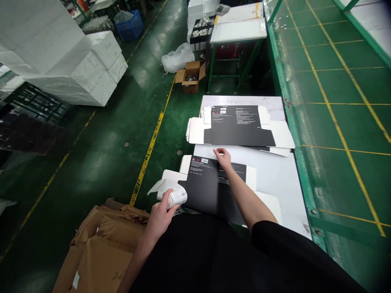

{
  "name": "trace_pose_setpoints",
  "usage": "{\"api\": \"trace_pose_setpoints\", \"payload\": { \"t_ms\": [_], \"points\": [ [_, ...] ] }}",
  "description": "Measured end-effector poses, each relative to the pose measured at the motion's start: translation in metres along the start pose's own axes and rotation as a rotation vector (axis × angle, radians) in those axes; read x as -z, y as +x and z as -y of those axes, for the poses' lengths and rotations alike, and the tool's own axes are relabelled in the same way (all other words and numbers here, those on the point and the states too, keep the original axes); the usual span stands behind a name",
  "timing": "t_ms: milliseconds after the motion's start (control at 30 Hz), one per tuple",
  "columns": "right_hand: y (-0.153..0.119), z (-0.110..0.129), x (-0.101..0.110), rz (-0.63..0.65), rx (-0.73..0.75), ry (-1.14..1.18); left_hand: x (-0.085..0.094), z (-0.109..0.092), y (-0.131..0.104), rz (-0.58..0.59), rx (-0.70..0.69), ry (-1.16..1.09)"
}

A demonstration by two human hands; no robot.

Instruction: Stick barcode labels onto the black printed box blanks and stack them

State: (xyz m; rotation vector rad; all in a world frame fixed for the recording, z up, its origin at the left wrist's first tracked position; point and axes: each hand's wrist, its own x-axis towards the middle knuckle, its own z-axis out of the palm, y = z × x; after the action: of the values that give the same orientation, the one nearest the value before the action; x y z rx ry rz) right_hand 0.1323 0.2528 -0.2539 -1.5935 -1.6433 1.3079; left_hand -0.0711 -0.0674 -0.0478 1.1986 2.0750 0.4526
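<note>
gripping a white roll (177, 199) at left, reaching over a flat carton (203, 191) at right

clasps the white roll in the left hand (165, 209), clamped at the near end between index finger and thumb. bends the index finger over the top and runs the thumb along the lower side. angles the left forearm (143, 248) up from the bottom edge of the view. holds the roll just over the left end of the flat carton, with a loose pale strip (160, 187) trailing off to the left.

reaches farther out with the right hand (222, 156), to the far edge of the same carton. extends the bare right forearm (244, 195) diagonally up and left across the black printed face, out of a black sleeve (281, 240). curls the fingers, points the fingertips left, and holds thumb and index finger close to each other. cannot tell whether fully together or slightly apart, nor whether pinching anything thin or touching the carton.

has the flat carton lying on the near part of the white counter (277, 179), with pale flaps spread at both ends, nearer than a pile of similar cartons (235, 128). shows brown bundles (113, 240) at lower left, beside the left forearm, and an open brown box (191, 86) beyond, on the green floor (122, 122).
</note>
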Motion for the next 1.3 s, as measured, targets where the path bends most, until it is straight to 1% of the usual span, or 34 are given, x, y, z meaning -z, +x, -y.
{"api": "trace_pose_setpoints", "payload": {
  "t_ms": [67,133,167,233,333,433,500,600,700,733,767,833,867,900,933,1000,1033,1067,1133,1167,1233,1300],
  "points": [
    [-0.005,-0.009,0.014,0.174,0.148,-0.213,0.000,0.000,0.000,0.014,-0.007,0.005],
    [-0.009,-0.019,0.025,0.352,0.289,-0.487,-0.001,0.000,0.001,0.017,-0.019,0.006],
    [-0.010,-0.023,0.029,0.397,0.330,-0.604,-0.001,0.000,0.002,0.016,-0.026,0.007],
    [-0.010,-0.027,0.036,0.406,0.354,-0.741,-0.002,0.000,0.004,0.015,-0.043,0.009],
    [-0.005,-0.024,0.041,0.382,0.364,-0.841,-0.004,-0.001,0.007,0.018,-0.060,0.018],
    [0.005,-0.013,0.043,0.342,0.376,-0.895,-0.005,-0.003,0.008,0.020,-0.065,0.026],
    [0.017,-0.004,0.047,0.330,0.380,-0.926,-0.005,-0.003,0.008,0.016,-0.060,0.027],
    [0.047,0.016,0.061,0.326,0.355,-0.977,-0.004,-0.004,0.007,0.009,-0.043,0.032],
    [0.088,0.043,0.085,0.288,0.331,-1.017,-0.002,-0.006,0.006,0.009,-0.030,0.041],
    [0.101,0.054,0.093,0.245,0.343,-1.027,-0.002,-0.006,0.005,0.009,-0.028,0.041],
    [0.112,0.064,0.101,0.174,0.369,-1.037,-0.002,-0.007,0.005,0.008,-0.026,0.037],
    [0.126,0.083,0.111,-0.009,0.427,-1.051,-0.002,-0.008,0.005,0.006,-0.028,0.020],
    [0.127,0.090,0.112,-0.104,0.450,-1.049,-0.002,-0.009,0.005,0.002,-0.031,0.011],
    [0.125,0.094,0.109,-0.186,0.465,-1.040,-0.003,-0.009,0.005,0.000,-0.034,0.005],
    [0.119,0.095,0.103,-0.239,0.471,-1.027,-0.004,-0.009,0.005,-0.004,-0.037,0.003],
    [0.099,0.085,0.083,-0.258,0.462,-0.999,-0.005,-0.010,0.005,-0.008,-0.048,0.007],
    [0.087,0.075,0.070,-0.221,0.452,-0.993,-0.006,-0.011,0.005,-0.004,-0.056,0.009],
    [0.075,0.062,0.058,-0.158,0.422,-0.987,-0.006,-0.012,0.005,0.005,-0.065,0.010],
    [0.053,0.033,0.037,0.051,0.333,-1.000,-0.006,-0.014,0.005,0.029,-0.079,0.010],
    [0.046,0.019,0.030,0.120,0.257,-1.002,-0.005,-0.015,0.005,0.042,-0.082,0.012],
    [0.041,-0.003,0.024,0.181,0.151,-1.003,-0.005,-0.017,0.005,0.059,-0.080,0.018],
    [0.047,-0.013,0.026,0.163,0.098,-0.988,-0.004,-0.018,0.005,0.069,-0.074,0.017]
  ]
}}
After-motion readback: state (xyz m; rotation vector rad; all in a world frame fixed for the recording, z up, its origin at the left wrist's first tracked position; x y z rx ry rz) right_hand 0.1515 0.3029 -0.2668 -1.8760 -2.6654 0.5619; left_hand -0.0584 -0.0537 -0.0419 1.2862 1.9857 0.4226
